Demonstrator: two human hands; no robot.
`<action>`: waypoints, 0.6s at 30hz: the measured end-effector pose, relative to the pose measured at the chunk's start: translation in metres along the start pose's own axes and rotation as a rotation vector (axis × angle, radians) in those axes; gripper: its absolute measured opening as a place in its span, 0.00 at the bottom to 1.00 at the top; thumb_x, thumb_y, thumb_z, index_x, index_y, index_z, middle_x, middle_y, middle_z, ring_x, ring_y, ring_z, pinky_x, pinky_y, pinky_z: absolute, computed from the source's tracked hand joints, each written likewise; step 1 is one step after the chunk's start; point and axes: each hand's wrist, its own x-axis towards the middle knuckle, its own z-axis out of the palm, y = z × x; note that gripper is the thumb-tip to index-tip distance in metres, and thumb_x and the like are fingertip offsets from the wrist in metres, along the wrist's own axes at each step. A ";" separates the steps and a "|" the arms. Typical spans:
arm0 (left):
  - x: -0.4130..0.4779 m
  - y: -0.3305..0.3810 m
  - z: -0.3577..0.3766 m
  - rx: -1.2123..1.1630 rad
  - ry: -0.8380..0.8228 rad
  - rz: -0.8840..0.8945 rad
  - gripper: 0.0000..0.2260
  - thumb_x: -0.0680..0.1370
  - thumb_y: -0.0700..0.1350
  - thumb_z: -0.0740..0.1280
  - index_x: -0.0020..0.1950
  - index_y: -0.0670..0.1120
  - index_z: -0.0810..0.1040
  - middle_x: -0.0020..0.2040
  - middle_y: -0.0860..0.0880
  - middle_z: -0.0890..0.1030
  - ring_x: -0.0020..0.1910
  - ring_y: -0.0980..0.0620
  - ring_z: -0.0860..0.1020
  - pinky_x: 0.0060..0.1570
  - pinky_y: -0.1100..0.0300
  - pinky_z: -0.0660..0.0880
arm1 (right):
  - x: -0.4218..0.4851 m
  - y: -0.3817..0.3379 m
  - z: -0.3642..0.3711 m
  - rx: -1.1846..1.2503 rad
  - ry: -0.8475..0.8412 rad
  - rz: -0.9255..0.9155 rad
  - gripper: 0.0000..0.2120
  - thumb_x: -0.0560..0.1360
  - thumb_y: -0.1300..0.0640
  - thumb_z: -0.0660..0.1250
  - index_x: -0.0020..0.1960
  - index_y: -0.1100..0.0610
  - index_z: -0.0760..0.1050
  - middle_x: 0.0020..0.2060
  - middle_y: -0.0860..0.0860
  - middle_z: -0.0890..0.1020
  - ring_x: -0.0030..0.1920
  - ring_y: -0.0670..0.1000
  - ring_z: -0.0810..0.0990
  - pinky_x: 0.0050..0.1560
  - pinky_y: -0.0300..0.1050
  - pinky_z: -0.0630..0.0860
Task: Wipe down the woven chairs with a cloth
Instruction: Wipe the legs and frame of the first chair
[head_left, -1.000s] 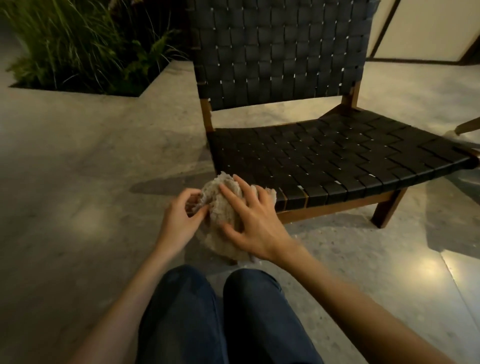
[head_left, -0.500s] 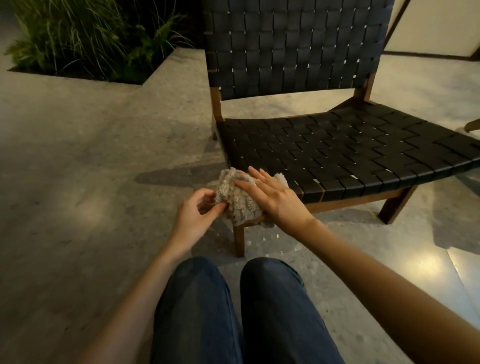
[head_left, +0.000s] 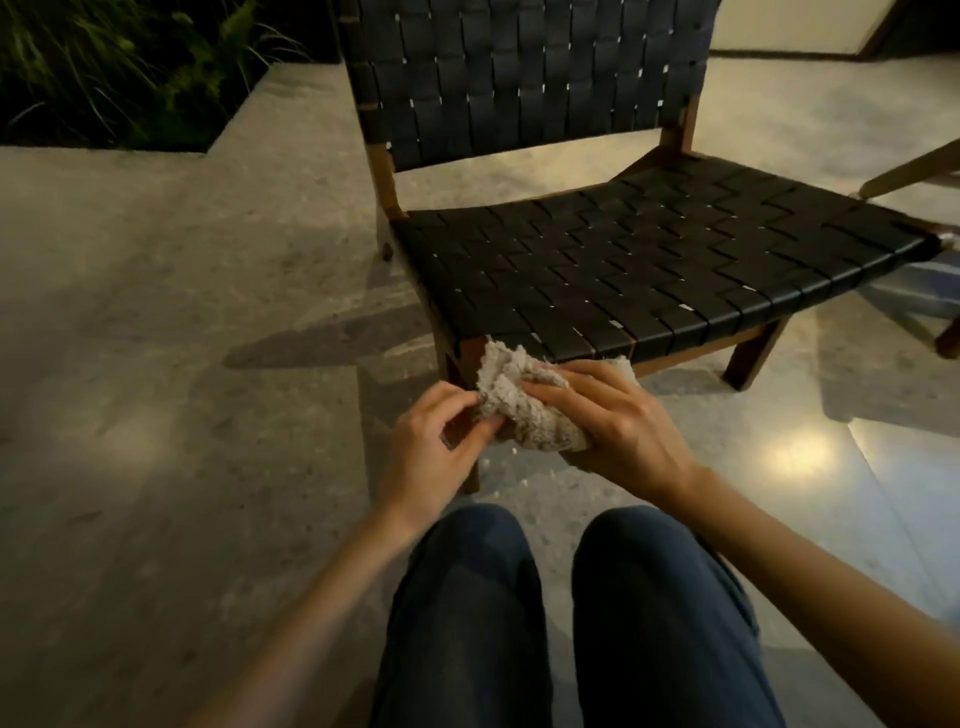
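A low chair (head_left: 649, 260) with a black woven seat, a black woven back and a brown wooden frame stands in front of me. A bunched beige cloth (head_left: 511, 395) sits at the chair's front left corner, just below the seat edge. My right hand (head_left: 618, 421) wraps over the cloth from the right and holds it. My left hand (head_left: 431, 441) pinches the cloth's left edge between thumb and fingertips. The front left chair leg is mostly hidden behind the hands and cloth.
Polished stone floor (head_left: 182, 389) spreads all around. A planter with green grass (head_left: 119, 67) lies at the back left. Part of a second chair's wooden frame (head_left: 914, 171) shows at the right edge. My knees in dark trousers (head_left: 561, 623) are at the bottom.
The view has moved closer to the chair. The cloth and both hands came off the seat's corner and dropped slightly below its front edge; my right hand now curls round the cloth instead of lying flat.
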 end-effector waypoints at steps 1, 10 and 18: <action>-0.002 0.003 0.007 -0.004 -0.012 0.034 0.10 0.75 0.50 0.66 0.53 0.47 0.78 0.47 0.60 0.74 0.47 0.64 0.76 0.45 0.73 0.72 | -0.006 0.002 -0.004 -0.022 -0.008 0.023 0.26 0.72 0.51 0.68 0.68 0.53 0.67 0.60 0.58 0.77 0.60 0.55 0.72 0.53 0.49 0.75; -0.013 -0.004 0.071 -0.221 -0.227 -0.183 0.06 0.77 0.47 0.67 0.53 0.51 0.77 0.47 0.61 0.75 0.50 0.61 0.77 0.47 0.66 0.76 | -0.038 0.017 -0.025 -0.030 -0.538 0.521 0.51 0.60 0.34 0.75 0.72 0.48 0.50 0.66 0.49 0.60 0.61 0.48 0.59 0.65 0.46 0.62; -0.002 -0.041 0.099 -0.072 -0.339 -0.213 0.13 0.78 0.46 0.66 0.60 0.43 0.77 0.60 0.55 0.64 0.57 0.67 0.58 0.50 0.83 0.59 | -0.044 0.035 -0.012 0.249 -0.609 0.834 0.18 0.72 0.55 0.72 0.59 0.51 0.69 0.52 0.50 0.75 0.51 0.49 0.74 0.47 0.39 0.70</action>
